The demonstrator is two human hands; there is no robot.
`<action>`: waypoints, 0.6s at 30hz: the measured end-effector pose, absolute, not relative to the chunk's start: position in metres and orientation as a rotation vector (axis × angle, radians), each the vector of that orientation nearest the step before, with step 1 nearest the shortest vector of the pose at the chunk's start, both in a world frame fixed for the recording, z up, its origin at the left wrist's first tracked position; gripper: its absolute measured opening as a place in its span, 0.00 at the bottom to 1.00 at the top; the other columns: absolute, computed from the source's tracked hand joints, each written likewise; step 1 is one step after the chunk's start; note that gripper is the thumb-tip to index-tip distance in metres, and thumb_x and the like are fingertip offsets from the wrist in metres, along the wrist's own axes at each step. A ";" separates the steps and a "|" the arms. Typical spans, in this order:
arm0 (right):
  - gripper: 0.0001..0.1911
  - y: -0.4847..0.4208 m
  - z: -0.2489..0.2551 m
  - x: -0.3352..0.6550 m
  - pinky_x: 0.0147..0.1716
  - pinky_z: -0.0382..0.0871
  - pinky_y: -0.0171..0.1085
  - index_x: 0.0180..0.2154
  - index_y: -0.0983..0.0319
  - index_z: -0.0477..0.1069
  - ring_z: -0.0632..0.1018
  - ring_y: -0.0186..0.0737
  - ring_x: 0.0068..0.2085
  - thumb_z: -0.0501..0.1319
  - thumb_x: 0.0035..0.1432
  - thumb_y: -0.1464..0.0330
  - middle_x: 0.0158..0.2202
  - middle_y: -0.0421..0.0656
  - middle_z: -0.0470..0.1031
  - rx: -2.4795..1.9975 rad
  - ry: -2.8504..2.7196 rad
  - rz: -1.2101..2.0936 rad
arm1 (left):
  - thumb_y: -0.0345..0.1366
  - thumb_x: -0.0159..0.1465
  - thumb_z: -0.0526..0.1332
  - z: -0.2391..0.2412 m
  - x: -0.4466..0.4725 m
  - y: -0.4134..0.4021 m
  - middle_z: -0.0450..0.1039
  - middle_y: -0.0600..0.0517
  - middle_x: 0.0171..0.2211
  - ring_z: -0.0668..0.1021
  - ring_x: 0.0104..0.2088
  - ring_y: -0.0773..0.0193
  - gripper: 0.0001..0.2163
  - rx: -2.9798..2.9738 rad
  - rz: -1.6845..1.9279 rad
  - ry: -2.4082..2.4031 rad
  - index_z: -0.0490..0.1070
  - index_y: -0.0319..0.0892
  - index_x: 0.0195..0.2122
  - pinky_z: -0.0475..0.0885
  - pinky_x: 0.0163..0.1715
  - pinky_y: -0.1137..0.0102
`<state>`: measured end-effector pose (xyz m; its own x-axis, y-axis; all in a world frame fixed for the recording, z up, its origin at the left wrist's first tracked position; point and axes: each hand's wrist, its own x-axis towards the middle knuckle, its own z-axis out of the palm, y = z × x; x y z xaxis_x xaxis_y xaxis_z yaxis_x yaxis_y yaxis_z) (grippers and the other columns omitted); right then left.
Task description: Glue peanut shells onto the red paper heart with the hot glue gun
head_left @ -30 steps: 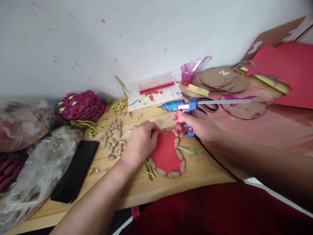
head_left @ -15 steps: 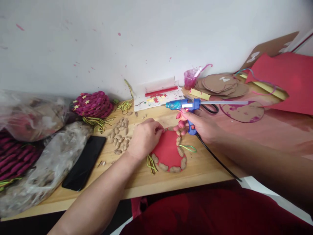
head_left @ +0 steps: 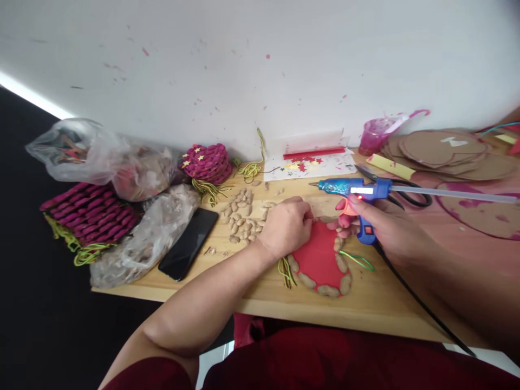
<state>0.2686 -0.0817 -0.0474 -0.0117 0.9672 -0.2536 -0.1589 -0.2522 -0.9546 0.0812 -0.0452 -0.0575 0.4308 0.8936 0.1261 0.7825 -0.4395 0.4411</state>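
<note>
A red piece (head_left: 319, 254) lies on the table, its rim lined with unshelled peanuts (head_left: 328, 291). A yellow-green loop (head_left: 357, 259) sticks out on its right, and yellow-green cords (head_left: 286, 272) on its left. My left hand (head_left: 287, 225) is closed at the upper left edge of this piece; its fingertips are curled under, hiding whatever they pinch. My right hand (head_left: 377, 219) grips a blue glue gun (head_left: 353, 188) above the piece's upper right. A clear glue stick (head_left: 455, 193) runs out of its back, and the nozzle points left.
Loose peanuts (head_left: 244, 225) and a black phone (head_left: 189, 244) lie left of my left hand. Behind are a paper with stars (head_left: 303, 167), a pink cup (head_left: 374, 135) and cardboard discs (head_left: 442, 149). Plastic bags (head_left: 150, 238) and purple woven pieces (head_left: 91, 219) sit far left.
The view has swung left, so everything appears farther right and more of the left table end shows. Both hands stay at the red piece, the right still holding the glue gun.
</note>
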 end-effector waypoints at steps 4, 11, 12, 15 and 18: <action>0.12 -0.083 -0.046 0.267 0.27 0.75 0.36 0.35 0.60 0.72 0.78 0.39 0.28 0.66 0.63 0.59 0.25 0.42 0.73 -1.275 -0.951 1.430 | 0.28 0.62 0.60 -0.057 0.081 -0.045 0.78 0.48 0.36 0.78 0.35 0.60 0.06 2.357 0.482 1.438 0.76 0.41 0.31 0.73 0.37 0.67; 0.12 -0.083 -0.045 0.268 0.28 0.77 0.36 0.34 0.60 0.71 0.81 0.42 0.31 0.67 0.63 0.58 0.26 0.42 0.73 -1.297 -0.960 1.419 | 0.29 0.61 0.60 -0.055 0.080 -0.045 0.79 0.48 0.37 0.79 0.37 0.59 0.05 2.349 0.468 1.442 0.75 0.42 0.31 0.73 0.38 0.66; 0.12 -0.083 -0.045 0.267 0.28 0.77 0.36 0.34 0.60 0.71 0.81 0.42 0.31 0.67 0.63 0.58 0.26 0.42 0.73 -1.298 -0.955 1.422 | 0.29 0.62 0.60 -0.055 0.080 -0.045 0.79 0.48 0.37 0.79 0.37 0.58 0.06 2.352 0.468 1.441 0.75 0.42 0.31 0.73 0.38 0.66; 0.12 -0.083 -0.044 0.267 0.29 0.76 0.35 0.34 0.60 0.72 0.81 0.42 0.32 0.67 0.63 0.58 0.26 0.42 0.72 -1.285 -0.949 1.420 | 0.29 0.62 0.59 -0.055 0.081 -0.046 0.78 0.48 0.36 0.79 0.37 0.58 0.06 2.364 0.470 1.437 0.75 0.42 0.31 0.74 0.38 0.65; 0.12 -0.083 -0.043 0.267 0.28 0.76 0.35 0.35 0.59 0.71 0.81 0.42 0.32 0.66 0.64 0.58 0.26 0.42 0.72 -1.279 -0.951 1.421 | 0.29 0.62 0.59 -0.055 0.081 -0.046 0.79 0.48 0.37 0.79 0.38 0.58 0.06 2.381 0.459 1.436 0.75 0.42 0.31 0.73 0.38 0.65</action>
<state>0.2667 -0.0832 -0.0427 0.0163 0.9717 -0.2356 -0.1526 -0.2305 -0.9610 0.0810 -0.0459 -0.0554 0.4424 0.8906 0.1059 0.7870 -0.4421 0.4304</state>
